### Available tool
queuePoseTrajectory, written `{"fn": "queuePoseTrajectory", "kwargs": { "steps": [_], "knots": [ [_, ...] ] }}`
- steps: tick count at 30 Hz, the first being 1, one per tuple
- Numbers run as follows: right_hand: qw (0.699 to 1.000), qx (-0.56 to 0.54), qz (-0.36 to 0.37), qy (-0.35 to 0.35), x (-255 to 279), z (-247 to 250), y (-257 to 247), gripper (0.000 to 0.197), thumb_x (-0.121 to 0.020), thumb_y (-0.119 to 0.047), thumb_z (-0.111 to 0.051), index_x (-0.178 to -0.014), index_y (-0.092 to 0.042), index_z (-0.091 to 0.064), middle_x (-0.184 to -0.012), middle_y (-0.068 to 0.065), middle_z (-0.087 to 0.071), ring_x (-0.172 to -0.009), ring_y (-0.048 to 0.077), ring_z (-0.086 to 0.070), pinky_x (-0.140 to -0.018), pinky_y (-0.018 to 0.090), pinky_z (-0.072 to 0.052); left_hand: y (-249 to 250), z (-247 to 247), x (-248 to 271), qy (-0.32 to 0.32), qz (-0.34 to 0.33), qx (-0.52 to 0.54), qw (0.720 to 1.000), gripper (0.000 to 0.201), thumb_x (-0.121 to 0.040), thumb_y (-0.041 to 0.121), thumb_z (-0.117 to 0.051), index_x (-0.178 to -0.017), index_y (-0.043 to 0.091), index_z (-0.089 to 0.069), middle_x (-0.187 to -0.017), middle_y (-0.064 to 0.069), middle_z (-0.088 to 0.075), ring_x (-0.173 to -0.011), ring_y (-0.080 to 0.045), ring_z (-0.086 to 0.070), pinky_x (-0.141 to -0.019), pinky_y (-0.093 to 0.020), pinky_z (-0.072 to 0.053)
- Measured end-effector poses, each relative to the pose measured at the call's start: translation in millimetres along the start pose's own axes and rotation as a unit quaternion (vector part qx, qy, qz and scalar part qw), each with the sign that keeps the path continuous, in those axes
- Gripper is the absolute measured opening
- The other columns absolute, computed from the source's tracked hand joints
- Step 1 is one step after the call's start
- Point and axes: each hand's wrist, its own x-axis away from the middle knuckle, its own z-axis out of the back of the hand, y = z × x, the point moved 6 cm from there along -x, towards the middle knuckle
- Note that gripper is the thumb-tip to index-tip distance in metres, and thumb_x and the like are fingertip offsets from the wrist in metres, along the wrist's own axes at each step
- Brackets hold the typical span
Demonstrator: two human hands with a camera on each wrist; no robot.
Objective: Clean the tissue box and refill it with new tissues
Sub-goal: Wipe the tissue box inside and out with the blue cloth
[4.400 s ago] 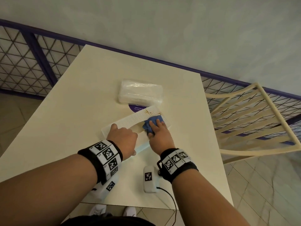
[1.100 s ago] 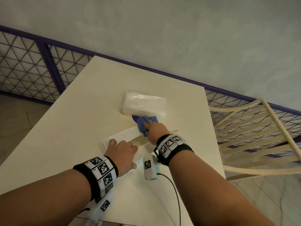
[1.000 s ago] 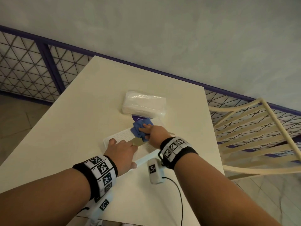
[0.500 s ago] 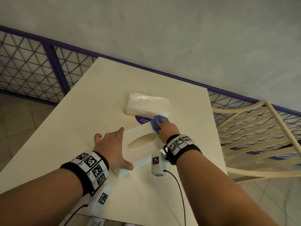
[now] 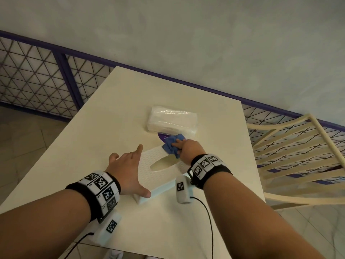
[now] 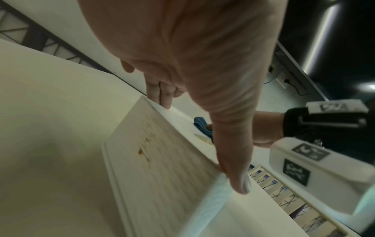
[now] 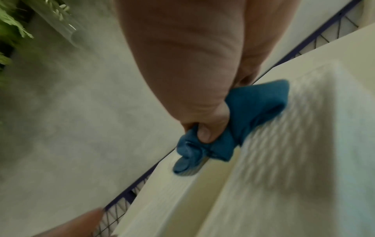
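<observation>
A white tissue box [image 5: 147, 174] with an oval opening lies on the table [image 5: 97, 146]. My left hand [image 5: 137, 171] lies against its left side with straight, spread fingers and the thumb on the near corner. The left wrist view shows brown stains on the box's side wall [image 6: 146, 144]. My right hand [image 5: 183, 146] grips a crumpled blue cloth [image 5: 172, 144] and presses it on the box's far end; in the right wrist view the cloth [image 7: 253, 112] sits on the perforated box top [image 7: 284, 144]. A wrapped pack of new tissues [image 5: 171, 121] lies just behind the box.
A round purple sticker [image 5: 162, 137] shows on the table between pack and box. A cream slatted chair [image 5: 298, 146] stands to the right. A purple mesh railing [image 5: 37, 81] and a grey wall run behind the table.
My left hand came off the top of the box and now lies spread along its left side, so the oval opening shows. My right hand keeps rubbing the far end with the cloth.
</observation>
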Motion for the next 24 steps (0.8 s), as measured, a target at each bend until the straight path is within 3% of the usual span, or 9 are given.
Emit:
{"fn": "queuePoseTrajectory", "kwargs": {
  "steps": [2, 5, 9, 11, 15, 19, 21, 24],
  "knots": [
    [0.998, -0.057, -0.005, 0.023, 5.3, 2.9, -15.0, 0.042, -0.094, -0.016, -0.044, -0.136, -0.019, -0.049, -0.142, 0.008, -0.048, -0.128, 0.030, -0.048, -0.103, 0.037, -0.039, -1.2, -0.5, -0.1, 0.004, 0.001, 0.009, 1.000, 0.149, -0.039, 0.081, -0.066, -0.148, 0.019, 0.014, -0.149, 0.006, -0.033, -0.136, -0.011, -0.029, -0.110, -0.041, -0.015],
    [0.995, -0.081, 0.049, 0.014, 19.5, -4.5, -60.6, 0.038, -0.092, -0.016, -0.048, -0.128, -0.019, -0.058, -0.131, 0.009, -0.057, -0.120, 0.029, -0.054, -0.095, 0.036, -0.044, -3.4, -2.2, -2.0, 0.022, 0.001, 0.029, 0.999, 0.150, -0.035, 0.082, -0.066, -0.148, 0.020, 0.011, -0.146, 0.006, -0.038, -0.133, -0.011, -0.034, -0.109, -0.040, -0.018],
    [0.990, -0.044, 0.135, -0.022, 49.4, -21.4, -113.3, 0.026, -0.087, -0.017, -0.053, -0.110, -0.014, -0.064, -0.098, 0.010, -0.067, -0.087, 0.028, -0.061, -0.084, 0.039, -0.051, -3.0, -1.6, -1.8, 0.030, -0.011, 0.051, 0.998, 0.153, -0.030, 0.081, -0.067, -0.148, 0.020, 0.010, -0.137, 0.008, -0.046, -0.127, -0.010, -0.041, -0.107, -0.040, -0.019],
    [0.984, -0.058, 0.166, -0.035, 63.1, -29.9, -111.8, 0.025, -0.089, -0.017, -0.052, -0.110, -0.015, -0.064, -0.096, 0.012, -0.067, -0.080, 0.025, -0.054, -0.079, 0.037, -0.048, -1.7, -1.8, -1.1, 0.029, -0.013, 0.036, 0.999, 0.152, -0.030, 0.081, -0.064, -0.148, 0.020, 0.011, -0.135, 0.008, -0.047, -0.125, -0.010, -0.041, -0.106, -0.040, -0.019],
    [0.982, -0.103, 0.152, -0.036, 70.7, -34.2, -53.5, 0.034, -0.091, -0.020, -0.053, -0.123, -0.028, -0.062, -0.125, 0.004, -0.063, -0.114, 0.025, -0.056, -0.100, 0.036, -0.041, -0.6, -1.9, 0.5, 0.023, -0.009, 0.002, 1.000, 0.149, -0.038, 0.082, -0.064, -0.147, 0.018, 0.013, -0.144, 0.005, -0.039, -0.132, -0.011, -0.035, -0.108, -0.040, -0.018],
    [0.995, -0.101, 0.008, -0.009, 48.5, -30.3, 24.2, 0.035, -0.096, -0.025, -0.046, -0.129, -0.026, -0.058, -0.136, 0.005, -0.057, -0.123, 0.026, -0.053, -0.105, 0.032, -0.037, 0.8, -2.0, 0.4, 0.013, -0.014, -0.013, 1.000, 0.147, -0.041, 0.083, -0.063, -0.148, 0.018, 0.014, -0.147, 0.005, -0.036, -0.135, -0.011, -0.031, -0.111, -0.042, -0.014],
    [0.996, -0.083, -0.022, -0.018, 49.1, -28.0, 26.9, 0.038, -0.098, -0.026, -0.041, -0.135, -0.029, -0.051, -0.143, 0.003, -0.049, -0.127, 0.026, -0.049, -0.109, 0.036, -0.034, 1.2, -1.8, 0.1, 0.011, -0.011, -0.018, 1.000, 0.147, -0.041, 0.084, -0.063, -0.148, 0.018, 0.014, -0.148, 0.005, -0.035, -0.135, -0.011, -0.031, -0.111, -0.042, -0.013],
    [0.995, -0.069, 0.065, -0.036, 68.1, -32.2, -27.8, 0.041, -0.100, -0.021, -0.041, -0.141, -0.024, -0.044, -0.154, 0.000, -0.034, -0.143, 0.021, -0.026, -0.116, 0.037, -0.013, 1.1, -1.5, -0.7, 0.011, -0.009, -0.015, 1.000, 0.148, -0.040, 0.083, -0.064, -0.148, 0.016, 0.011, -0.148, 0.004, -0.035, -0.135, -0.012, -0.031, -0.110, -0.043, -0.015]
  ]
}}
